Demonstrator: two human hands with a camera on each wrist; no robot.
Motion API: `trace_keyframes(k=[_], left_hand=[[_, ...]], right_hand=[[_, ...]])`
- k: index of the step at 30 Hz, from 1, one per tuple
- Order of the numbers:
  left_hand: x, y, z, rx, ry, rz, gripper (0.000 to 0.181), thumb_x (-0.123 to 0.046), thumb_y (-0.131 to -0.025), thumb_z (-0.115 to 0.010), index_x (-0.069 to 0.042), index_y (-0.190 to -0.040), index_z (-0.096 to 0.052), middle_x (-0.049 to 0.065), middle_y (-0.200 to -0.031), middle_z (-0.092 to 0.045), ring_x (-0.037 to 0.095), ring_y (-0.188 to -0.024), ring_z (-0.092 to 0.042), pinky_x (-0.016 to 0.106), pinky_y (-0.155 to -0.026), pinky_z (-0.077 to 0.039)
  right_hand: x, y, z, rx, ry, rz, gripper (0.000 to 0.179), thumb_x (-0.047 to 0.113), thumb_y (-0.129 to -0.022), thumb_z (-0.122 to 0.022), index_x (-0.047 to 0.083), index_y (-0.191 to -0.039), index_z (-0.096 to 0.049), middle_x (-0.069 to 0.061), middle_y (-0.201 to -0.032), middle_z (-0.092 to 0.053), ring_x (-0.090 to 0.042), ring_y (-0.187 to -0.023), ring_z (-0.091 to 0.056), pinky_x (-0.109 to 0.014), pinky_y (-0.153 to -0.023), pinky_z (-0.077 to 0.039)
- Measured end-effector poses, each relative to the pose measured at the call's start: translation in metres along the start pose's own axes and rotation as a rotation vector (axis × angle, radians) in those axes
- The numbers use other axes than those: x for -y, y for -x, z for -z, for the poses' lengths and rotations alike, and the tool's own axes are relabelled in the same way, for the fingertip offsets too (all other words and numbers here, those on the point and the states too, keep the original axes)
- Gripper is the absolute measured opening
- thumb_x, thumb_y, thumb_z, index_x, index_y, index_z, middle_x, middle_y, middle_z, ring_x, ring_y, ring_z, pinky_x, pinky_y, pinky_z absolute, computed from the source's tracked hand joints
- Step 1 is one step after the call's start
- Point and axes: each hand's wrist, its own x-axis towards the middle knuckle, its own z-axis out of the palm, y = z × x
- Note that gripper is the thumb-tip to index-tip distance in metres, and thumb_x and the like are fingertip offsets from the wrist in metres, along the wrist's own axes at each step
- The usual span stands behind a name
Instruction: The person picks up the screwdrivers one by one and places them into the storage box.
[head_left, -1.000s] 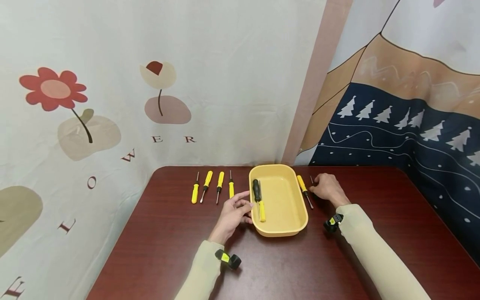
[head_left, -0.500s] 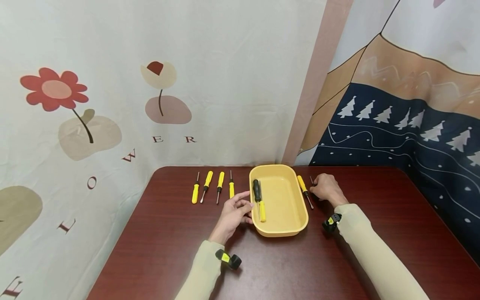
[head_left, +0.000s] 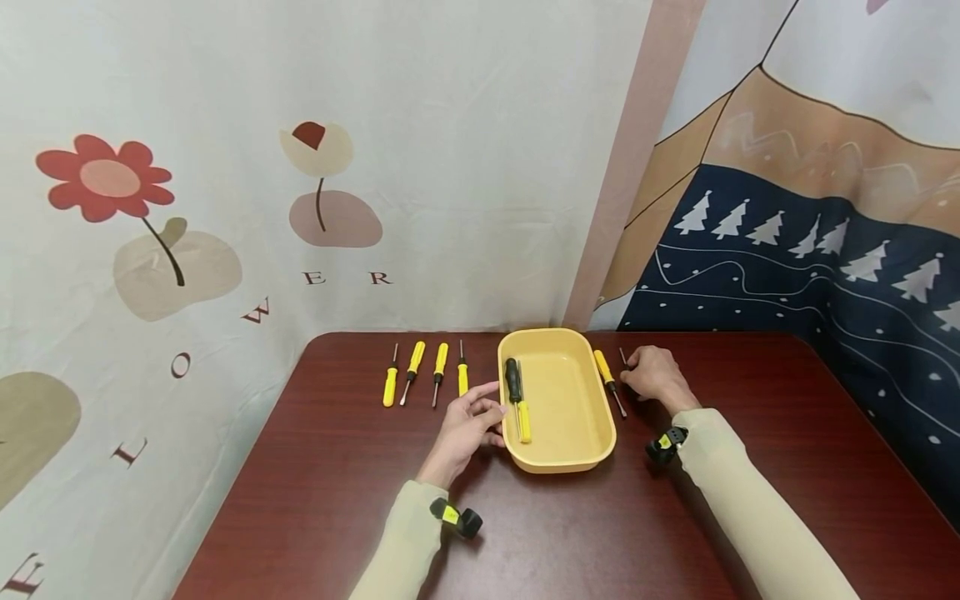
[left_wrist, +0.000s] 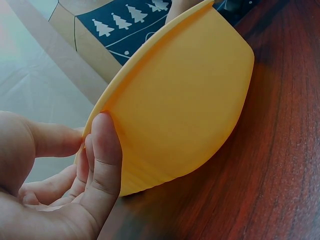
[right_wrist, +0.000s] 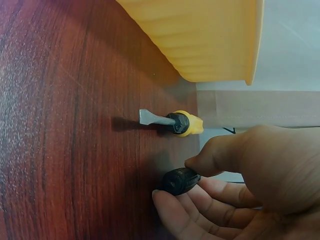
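My left hand (head_left: 465,425) pinches the left rim of a yellow plastic tray (head_left: 560,465); the left wrist view shows thumb and fingers on both sides of the rim. Two screwdrivers lie along the tray's left side, one black-handled (head_left: 513,380) and one yellow-handled (head_left: 524,423). Right of the tray, my right hand (head_left: 657,375) holds a screwdriver by its black handle (right_wrist: 178,181), thumb and fingers around it close over the table. Its thin shaft points away toward the back edge. Between that hand and the tray lies a flat-tipped screwdriver with a yellow-and-black handle (head_left: 604,368).
Several yellow-handled screwdrivers stand in a row left of the tray, among them one at the far left (head_left: 391,385) and one by my left fingers (head_left: 462,375). The dark red wooden table (head_left: 315,483) ends at a printed curtain (head_left: 450,208).
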Motion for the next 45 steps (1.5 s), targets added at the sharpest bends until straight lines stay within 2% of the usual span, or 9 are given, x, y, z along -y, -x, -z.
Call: trace_keyframes(k=[7, 15, 24, 38, 45], left_hand=[[0.001, 0.000, 0.001, -0.006, -0.005, 0.009, 0.051, -0.002, -0.098, -0.065, -0.005, -0.148, -0.051, 0.004, -0.094, -0.060, 0.015, -0.073, -0.060, 0.027, -0.057, -0.059], [0.001, -0.003, 0.001, -0.009, -0.016, -0.001, 0.051, -0.003, -0.099, -0.065, -0.005, -0.147, -0.051, 0.005, -0.095, -0.061, 0.016, -0.073, -0.060, 0.027, -0.058, -0.059], [-0.001, -0.006, 0.000, -0.004, -0.009, 0.001, 0.051, -0.003, -0.098, -0.065, -0.006, -0.148, -0.052, 0.006, -0.096, -0.061, 0.016, -0.074, -0.060, 0.028, -0.059, -0.060], [0.001, -0.002, 0.002, -0.007, -0.001, 0.003, 0.051, -0.002, -0.099, -0.064, -0.006, -0.148, -0.051, 0.005, -0.096, -0.060, 0.015, -0.073, -0.060, 0.027, -0.058, -0.059], [0.001, -0.001, 0.001, -0.008, 0.002, 0.002, 0.051, -0.002, -0.098, -0.064, -0.006, -0.148, -0.051, 0.005, -0.095, -0.061, 0.015, -0.072, -0.060, 0.027, -0.057, -0.059]], right_hand=[[0.000, 0.003, 0.001, -0.010, -0.020, 0.002, 0.033, 0.011, -0.096, -0.065, -0.009, -0.121, -0.062, -0.028, -0.114, -0.065, -0.017, -0.062, -0.069, -0.032, -0.061, -0.063], [0.003, 0.006, 0.004, -0.032, -0.038, -0.020, 0.031, 0.014, -0.096, -0.066, -0.005, -0.120, -0.063, -0.023, -0.108, -0.067, -0.019, -0.067, -0.070, -0.033, -0.064, -0.062], [0.006, 0.009, 0.013, -0.053, -0.083, 0.000, 0.031, 0.015, -0.096, -0.065, -0.004, -0.120, -0.061, -0.014, -0.088, -0.068, -0.017, -0.064, -0.070, -0.032, -0.064, -0.062], [0.025, 0.015, 0.015, -0.051, -0.127, 0.034, 0.033, 0.015, -0.096, -0.065, -0.004, -0.122, -0.059, -0.020, -0.103, -0.067, -0.016, -0.064, -0.068, -0.030, -0.063, -0.063], [0.037, 0.018, 0.015, -0.052, -0.136, 0.062, 0.032, 0.015, -0.096, -0.063, -0.002, -0.123, -0.059, -0.020, -0.105, -0.066, -0.021, -0.072, -0.071, -0.029, -0.065, -0.064]])
